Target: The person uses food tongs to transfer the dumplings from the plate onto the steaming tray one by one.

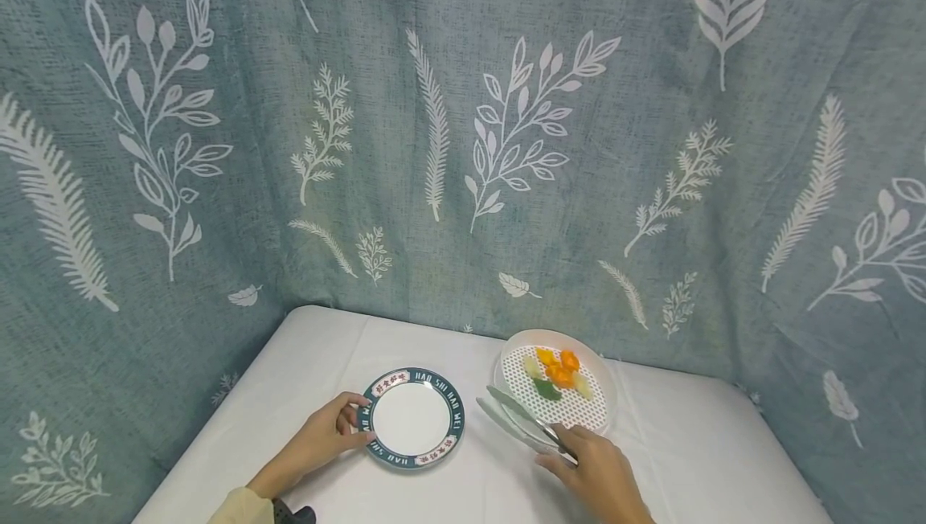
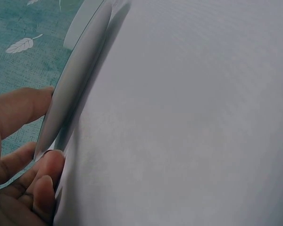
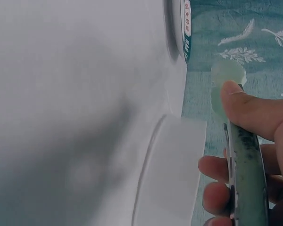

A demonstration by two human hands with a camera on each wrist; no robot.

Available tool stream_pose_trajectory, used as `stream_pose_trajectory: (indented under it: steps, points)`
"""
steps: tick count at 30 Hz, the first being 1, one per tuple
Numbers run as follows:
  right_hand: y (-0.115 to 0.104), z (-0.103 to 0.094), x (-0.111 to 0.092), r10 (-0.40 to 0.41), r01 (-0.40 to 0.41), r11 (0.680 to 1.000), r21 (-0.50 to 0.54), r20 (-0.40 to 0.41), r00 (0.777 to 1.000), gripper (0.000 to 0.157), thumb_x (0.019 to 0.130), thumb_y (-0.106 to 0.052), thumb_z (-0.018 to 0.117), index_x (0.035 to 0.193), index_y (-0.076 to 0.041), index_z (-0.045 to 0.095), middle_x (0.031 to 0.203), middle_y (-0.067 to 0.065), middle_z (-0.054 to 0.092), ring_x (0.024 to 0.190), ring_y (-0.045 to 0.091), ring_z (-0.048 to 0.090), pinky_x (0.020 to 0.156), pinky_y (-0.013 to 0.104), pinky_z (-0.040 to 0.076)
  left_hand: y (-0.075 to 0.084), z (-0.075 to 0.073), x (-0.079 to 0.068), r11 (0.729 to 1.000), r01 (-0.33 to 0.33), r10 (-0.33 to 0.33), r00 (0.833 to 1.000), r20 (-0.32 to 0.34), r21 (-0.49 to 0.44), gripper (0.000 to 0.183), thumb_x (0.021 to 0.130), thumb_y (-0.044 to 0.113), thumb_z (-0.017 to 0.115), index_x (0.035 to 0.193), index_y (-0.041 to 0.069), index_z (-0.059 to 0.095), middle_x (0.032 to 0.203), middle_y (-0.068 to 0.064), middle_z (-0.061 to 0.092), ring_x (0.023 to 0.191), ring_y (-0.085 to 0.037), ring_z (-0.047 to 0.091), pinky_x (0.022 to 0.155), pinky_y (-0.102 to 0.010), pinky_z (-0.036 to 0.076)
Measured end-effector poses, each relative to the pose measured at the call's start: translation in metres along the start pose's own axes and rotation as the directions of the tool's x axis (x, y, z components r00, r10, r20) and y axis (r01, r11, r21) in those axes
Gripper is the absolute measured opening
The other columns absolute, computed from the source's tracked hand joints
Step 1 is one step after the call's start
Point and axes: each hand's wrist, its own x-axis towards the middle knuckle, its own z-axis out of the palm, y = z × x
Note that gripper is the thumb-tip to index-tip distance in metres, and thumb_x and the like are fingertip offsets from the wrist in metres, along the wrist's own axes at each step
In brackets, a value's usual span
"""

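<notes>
My left hand [image 1: 325, 434] grips the left rim of a round plate [image 1: 411, 419] with a white middle and a dark green lettered border. Seen from the left wrist, the thumb lies over the rim and fingertips [image 2: 53, 162] sit beneath it. In my right hand [image 1: 606, 472] is a pair of pale green tongs [image 1: 515, 407], their two flat ends spread apart and pointing up-left. The right wrist view shows the thumb on one tong arm [image 3: 249, 174] and fingers curled around the other side. Nothing shows between the tong ends.
Beyond the tongs stands a round white perforated basket [image 1: 609, 383]. It holds several orange pieces [image 1: 560, 375], a dark green piece [image 1: 547, 390] and pale yellow-green pieces [image 1: 582, 385]. A white cloth [image 1: 318, 355] covers the table. A leaf-patterned curtain [image 1: 405, 146] hangs behind and at both sides.
</notes>
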Motion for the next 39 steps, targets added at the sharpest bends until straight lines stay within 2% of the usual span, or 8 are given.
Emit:
stream_pose_trajectory:
  steps: [4,8,10,16,21,27,39]
  points:
    - [-0.008,0.007,-0.003,-0.026,0.026,1.0,0.011,0.006,1.0,0.054,0.08,-0.049,0.084,0.121,-0.013,0.077,0.092,-0.009,0.07,0.074,0.006,0.059,0.072,0.035,0.055,0.0,0.0,0.0,1.0,0.001,-0.001,1.0,0.0,0.003,0.056,0.079,0.026,0.09,0.127,0.015,0.063,0.089,0.001,0.055,0.075,-0.018,0.051,0.063,-0.031,0.045]
    - [-0.015,0.015,-0.006,-0.058,0.058,0.998,0.026,0.034,0.998,0.056,0.08,-0.051,0.084,0.12,-0.013,0.077,0.083,-0.017,0.06,0.066,0.001,0.047,0.064,0.027,0.049,0.0,0.001,0.001,1.0,0.012,-0.012,1.0,0.0,0.009,0.057,0.079,0.026,0.09,0.128,0.014,0.063,0.089,0.001,0.056,0.076,-0.017,0.051,0.064,-0.031,0.045]
    - [-0.018,0.018,-0.007,-0.072,0.069,0.997,0.035,0.067,0.995,0.058,0.081,-0.053,0.082,0.12,-0.011,0.077,0.082,-0.017,0.058,0.065,0.002,0.044,0.063,0.027,0.047,-0.001,0.001,0.001,1.0,0.018,-0.018,1.0,-0.002,0.013,0.057,0.078,0.026,0.09,0.128,0.014,0.063,0.089,0.0,0.056,0.076,-0.017,0.051,0.065,-0.031,0.045]
    - [-0.026,0.026,-0.008,-0.116,0.112,0.993,0.04,0.113,0.987,0.062,0.082,-0.06,0.076,0.12,-0.011,0.076,0.089,-0.012,0.066,0.067,0.002,0.046,0.066,0.031,0.051,-0.002,0.002,0.0,1.0,0.027,-0.027,1.0,-0.004,0.014,0.058,0.078,0.027,0.091,0.128,0.014,0.063,0.09,0.0,0.056,0.076,-0.017,0.051,0.064,-0.031,0.045]
    - [-0.027,0.032,-0.009,-0.155,0.149,0.987,0.057,0.12,0.981,0.062,0.083,-0.061,0.075,0.12,-0.01,0.076,0.082,-0.015,0.058,0.065,0.003,0.042,0.061,0.027,0.041,-0.001,0.002,-0.001,1.0,0.02,-0.02,1.0,-0.01,0.011,0.058,0.078,0.025,0.091,0.128,0.013,0.063,0.089,0.0,0.056,0.075,-0.017,0.051,0.063,-0.03,0.045]
    - [-0.027,0.036,-0.01,-0.144,0.134,0.988,0.073,0.143,0.979,0.066,0.083,-0.062,0.074,0.123,-0.01,0.075,0.079,-0.017,0.053,0.064,0.002,0.041,0.059,0.026,0.037,0.002,0.001,-0.001,1.0,0.011,-0.011,1.0,-0.014,0.017,0.057,0.079,0.025,0.09,0.127,0.012,0.063,0.089,0.0,0.056,0.076,-0.017,0.051,0.064,-0.03,0.045]
    - [-0.031,0.036,-0.009,-0.085,0.087,0.996,-0.005,0.17,0.982,0.069,0.08,-0.064,0.075,0.125,-0.011,0.074,0.08,-0.015,0.054,0.066,0.005,0.042,0.061,0.028,0.039,0.001,0.001,0.001,1.0,0.01,-0.01,1.0,-0.013,0.003,0.057,0.078,0.025,0.09,0.127,0.013,0.064,0.09,0.0,0.055,0.076,-0.017,0.051,0.063,-0.03,0.045]
